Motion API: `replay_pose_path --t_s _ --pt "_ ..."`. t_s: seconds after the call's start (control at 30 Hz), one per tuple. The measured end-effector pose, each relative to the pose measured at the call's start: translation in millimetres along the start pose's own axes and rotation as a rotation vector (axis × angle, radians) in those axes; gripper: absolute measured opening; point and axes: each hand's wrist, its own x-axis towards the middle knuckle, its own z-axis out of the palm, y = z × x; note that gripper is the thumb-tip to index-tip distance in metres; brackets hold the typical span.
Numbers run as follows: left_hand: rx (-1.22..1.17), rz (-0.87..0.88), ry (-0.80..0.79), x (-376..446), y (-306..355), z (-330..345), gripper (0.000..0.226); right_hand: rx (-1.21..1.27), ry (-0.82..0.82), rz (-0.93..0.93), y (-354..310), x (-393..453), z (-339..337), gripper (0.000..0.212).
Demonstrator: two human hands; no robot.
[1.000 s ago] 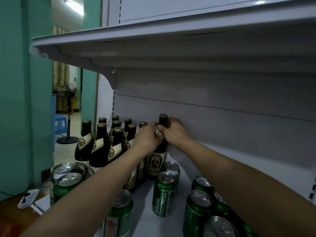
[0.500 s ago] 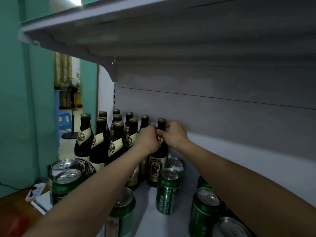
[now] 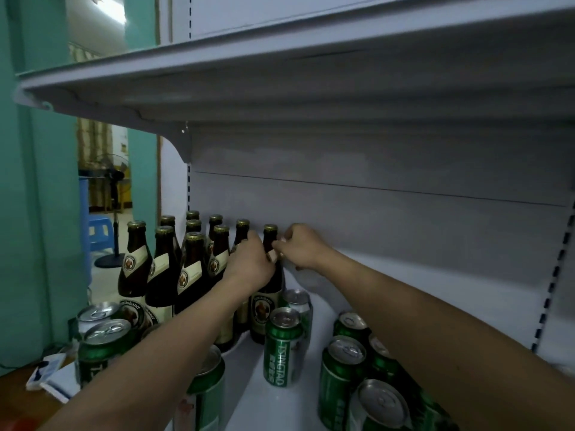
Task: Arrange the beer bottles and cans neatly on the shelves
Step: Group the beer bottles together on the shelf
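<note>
Grey metal shelving fills the frame, an upper shelf [image 3: 280,73] overhanging the lower shelf [image 3: 273,405] at bottom centre. Your left hand [image 3: 250,264] and right hand [image 3: 300,247] meet at centre frame, both curled around the neck of one brown beer bottle [image 3: 267,293] standing upright on the lower shelf. Just left of it stand more brown bottles [image 3: 161,269] in rows. Green cans [image 3: 281,346] stand upright across the bottom of the frame, in front of and right of the bottles.
</note>
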Motion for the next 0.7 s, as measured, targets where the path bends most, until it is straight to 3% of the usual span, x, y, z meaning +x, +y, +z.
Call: replay_pose_path --t_s 0.13,0.4,0.53,0.7 --pt "-0.027 0.093 0.052 -9 26 -11 0.032 -0.017 0.017 0.022 0 -21 -27 0.029" --pt "0.029 0.224 -0.134 -39 88 -12 0.022 -0.215 0.122 -0.008 20 -88 -91 0.036" --pt "0.033 0.292 -0.161 -55 121 1 0.029 -0.378 0.157 -0.022 39 -128 -123 0.037" --pt "-0.037 0.355 -0.202 -74 167 15 0.029 -0.405 0.205 0.004 60 -169 -165 0.040"
